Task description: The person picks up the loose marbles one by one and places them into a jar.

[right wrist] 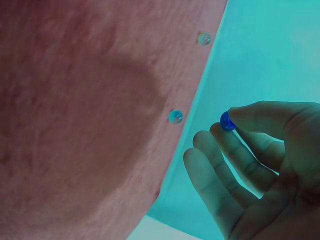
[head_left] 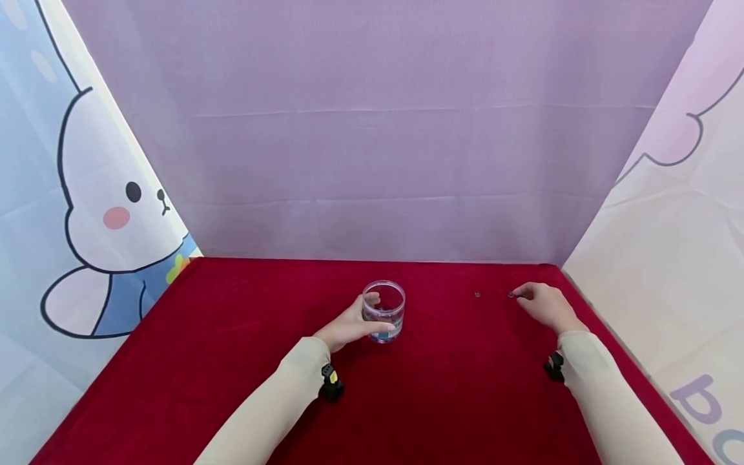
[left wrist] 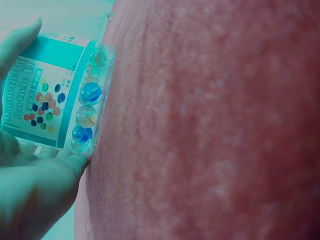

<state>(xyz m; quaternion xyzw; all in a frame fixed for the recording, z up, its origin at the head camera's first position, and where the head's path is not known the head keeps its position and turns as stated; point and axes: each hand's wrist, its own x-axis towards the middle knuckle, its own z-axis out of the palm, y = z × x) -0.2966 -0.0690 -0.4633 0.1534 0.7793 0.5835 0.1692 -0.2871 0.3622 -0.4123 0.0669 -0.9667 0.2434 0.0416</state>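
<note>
So we're partway through, by the look of it: our left hand (head_left: 349,328) is wrapped around the clear jar (head_left: 383,310) mid-table on the red cloth (head_left: 232,361), and at least five marbles (left wrist: 90,92) sit at its bottom. Our right hand (head_left: 546,305) pinches one blue marble (right wrist: 227,121) at its fingertips. Two loose marbles (right wrist: 175,116) are left on the cloth nearby. One jar, two hands, nothing else out
</note>
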